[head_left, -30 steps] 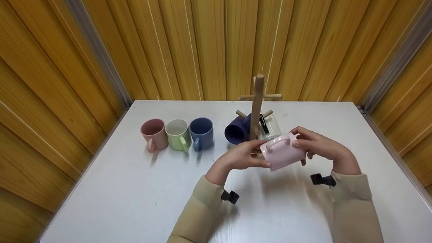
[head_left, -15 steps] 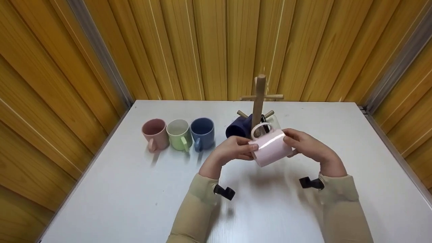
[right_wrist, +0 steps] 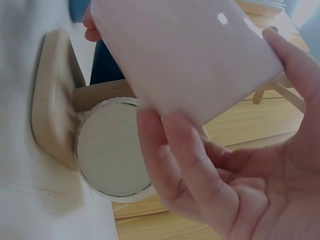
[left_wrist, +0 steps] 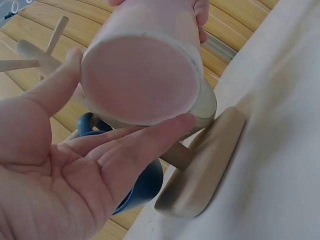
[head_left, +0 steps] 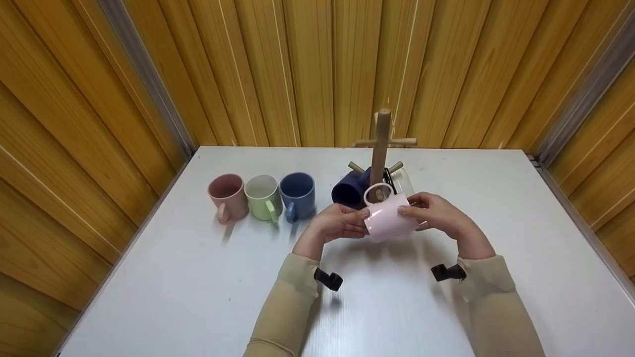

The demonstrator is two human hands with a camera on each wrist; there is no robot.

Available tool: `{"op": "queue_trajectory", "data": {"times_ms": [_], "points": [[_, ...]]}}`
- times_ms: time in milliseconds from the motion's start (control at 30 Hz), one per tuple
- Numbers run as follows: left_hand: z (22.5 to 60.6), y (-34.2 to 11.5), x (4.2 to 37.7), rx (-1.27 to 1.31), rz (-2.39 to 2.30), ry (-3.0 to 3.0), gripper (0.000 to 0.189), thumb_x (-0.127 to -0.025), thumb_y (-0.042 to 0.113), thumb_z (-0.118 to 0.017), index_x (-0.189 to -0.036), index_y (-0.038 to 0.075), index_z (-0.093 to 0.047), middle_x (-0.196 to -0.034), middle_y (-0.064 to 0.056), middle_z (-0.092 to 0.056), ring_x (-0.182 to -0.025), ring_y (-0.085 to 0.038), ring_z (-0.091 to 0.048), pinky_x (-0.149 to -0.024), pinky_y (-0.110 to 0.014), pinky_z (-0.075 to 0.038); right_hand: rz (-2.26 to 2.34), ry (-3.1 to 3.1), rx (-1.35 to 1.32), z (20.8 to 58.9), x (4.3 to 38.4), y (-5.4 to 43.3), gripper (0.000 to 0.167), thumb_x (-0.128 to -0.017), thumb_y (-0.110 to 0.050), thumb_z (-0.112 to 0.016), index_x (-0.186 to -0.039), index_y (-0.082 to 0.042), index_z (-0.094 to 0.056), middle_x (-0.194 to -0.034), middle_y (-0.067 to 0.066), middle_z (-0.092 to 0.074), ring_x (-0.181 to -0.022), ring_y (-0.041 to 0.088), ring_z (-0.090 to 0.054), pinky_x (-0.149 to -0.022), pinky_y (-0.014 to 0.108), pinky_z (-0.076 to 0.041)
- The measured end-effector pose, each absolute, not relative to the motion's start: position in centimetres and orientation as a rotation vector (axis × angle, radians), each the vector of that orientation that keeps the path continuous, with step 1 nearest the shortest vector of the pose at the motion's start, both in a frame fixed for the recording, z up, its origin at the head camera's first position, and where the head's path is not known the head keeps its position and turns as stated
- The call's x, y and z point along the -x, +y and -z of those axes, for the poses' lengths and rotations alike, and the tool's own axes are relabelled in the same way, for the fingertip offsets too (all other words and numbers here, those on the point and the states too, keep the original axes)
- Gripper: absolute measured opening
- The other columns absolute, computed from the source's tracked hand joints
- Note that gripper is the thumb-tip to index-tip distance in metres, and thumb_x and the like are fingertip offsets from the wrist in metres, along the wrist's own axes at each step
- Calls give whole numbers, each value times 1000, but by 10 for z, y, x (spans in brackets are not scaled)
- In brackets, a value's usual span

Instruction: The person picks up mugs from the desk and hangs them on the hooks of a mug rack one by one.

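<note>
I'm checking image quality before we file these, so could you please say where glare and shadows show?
Head view: pale glare on the white table, soft shadow below the pink mug; right wrist view: bright highlights on that mug, glare at top right; left wrist view: soft shadow across the table.

On my feed the pink mug (head_left: 392, 218) looks like glazed ceramic, smooth and glossy, with hard white highlights along its side; the end facing the left wrist camera seems duller. I read the rose mug (head_left: 237, 208), green mug (head_left: 258, 209) and blue mug (head_left: 300, 206) as smooth ceramic too, and the navy mug (head_left: 349, 192) likewise. The clear cup (head_left: 403, 182) looks translucent, glass or plastic, I can't tell which. The rack (head_left: 380, 153) is plain matt wood, its base sanded smooth. I see a smooth table (head_left: 208, 297) with a soft sheen, wood-grained boards (head_left: 307, 74) for walls, dull grey metal-looking strips (head_left: 149, 79), matt cloth sleeves (head_left: 283, 307) and black plastic-looking clips (head_left: 328, 279).
</note>
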State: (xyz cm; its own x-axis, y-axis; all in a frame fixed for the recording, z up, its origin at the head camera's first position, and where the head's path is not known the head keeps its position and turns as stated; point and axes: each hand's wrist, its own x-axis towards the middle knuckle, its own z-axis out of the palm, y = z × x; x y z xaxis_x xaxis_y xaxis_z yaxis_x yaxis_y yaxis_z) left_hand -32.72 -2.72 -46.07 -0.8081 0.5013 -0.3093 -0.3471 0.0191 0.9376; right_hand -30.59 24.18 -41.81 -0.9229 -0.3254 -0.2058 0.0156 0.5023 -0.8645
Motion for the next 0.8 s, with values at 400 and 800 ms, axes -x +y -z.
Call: {"op": "queue_trajectory", "data": {"times_ms": [400,800], "points": [[465,-24,327,-63,-1890,1771,32,-105,24,-60,-102,-6,-70,-78,-8,-73,-77,-18,-74,-90,-43,-63,1321,2524,97,418,304,223,79,-95,-46,-68,-140,15,-45,-133,30,-58,-109,27,-63,-80,29,-61],[464,-21,326,-23,-1856,2041,33,-104,23,-63,-106,-8,-74,-80,-13,-75,-76,-17,-75,-80,-37,-65,1200,2649,127,422,299,208,68,-93,-51,-69,-123,10,-62,-113,24,-69,-88,21,-66,-71,27,-53]]}}
